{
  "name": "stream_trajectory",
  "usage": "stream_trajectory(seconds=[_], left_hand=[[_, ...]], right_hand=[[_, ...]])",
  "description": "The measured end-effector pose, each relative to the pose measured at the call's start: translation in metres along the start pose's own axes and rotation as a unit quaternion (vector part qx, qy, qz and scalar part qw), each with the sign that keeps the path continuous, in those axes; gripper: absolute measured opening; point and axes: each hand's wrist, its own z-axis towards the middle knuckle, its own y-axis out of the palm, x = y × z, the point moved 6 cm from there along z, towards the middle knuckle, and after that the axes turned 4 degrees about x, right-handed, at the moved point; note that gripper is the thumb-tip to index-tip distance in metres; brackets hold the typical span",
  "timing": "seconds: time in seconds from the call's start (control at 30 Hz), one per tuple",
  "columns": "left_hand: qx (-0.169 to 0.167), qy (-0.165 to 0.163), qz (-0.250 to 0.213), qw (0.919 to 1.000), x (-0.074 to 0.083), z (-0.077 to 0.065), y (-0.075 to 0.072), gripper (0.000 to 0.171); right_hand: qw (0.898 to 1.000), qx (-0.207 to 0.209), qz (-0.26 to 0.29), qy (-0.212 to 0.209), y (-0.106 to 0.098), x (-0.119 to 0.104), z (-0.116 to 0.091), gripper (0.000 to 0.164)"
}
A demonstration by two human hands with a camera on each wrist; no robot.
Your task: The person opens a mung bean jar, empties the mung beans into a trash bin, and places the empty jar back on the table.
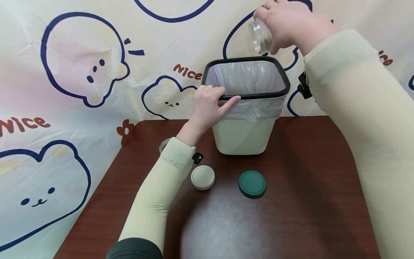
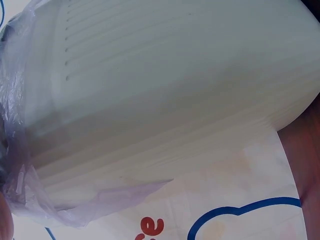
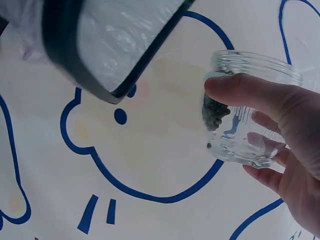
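My right hand (image 1: 288,27) holds a clear glass jar (image 1: 260,36) tilted on its side, its open mouth above the back of a trash bin (image 1: 244,136). Small dark pieces (image 3: 215,112) lie clumped inside the jar in the right wrist view. My left hand (image 1: 208,109) grips the front left corner of the bin's black rim (image 1: 262,96), thumb lying along the front edge. A pale purple, see-through liner bag (image 1: 247,73) lines the upright bin and folds out over its top; the bottom of the bin is hidden.
On the brown table (image 1: 307,216), a white lid (image 1: 202,177) and a dark green lid (image 1: 252,183) lie in front of the bin. A clear round item (image 1: 164,144) shows partly behind my left forearm. A patterned cloth (image 1: 106,154) hangs right behind the bin.
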Motion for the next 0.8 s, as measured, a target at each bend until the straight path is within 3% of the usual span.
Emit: stream_trajectory(seconds=[0.3, 0.57, 0.8], left_hand=[[-0.002, -0.001, 0.001, 1.0, -0.0011, -0.0023, -0.002, 0.052], [-0.005, -0.002, 0.001, 1.0, 0.0, -0.0023, 0.0008, 0.052], [-0.004, -0.002, -0.002, 1.0, -0.0015, -0.0017, 0.0027, 0.052]], right_hand=[[1.0, 0.029, 0.01, 0.001, -0.0044, -0.0005, -0.0014, 0.094], [1.0, -0.008, 0.001, -0.004, 0.0041, -0.0024, -0.0025, 0.092], [1.0, 0.027, 0.003, -0.005, -0.0011, -0.0003, -0.0044, 0.094]])
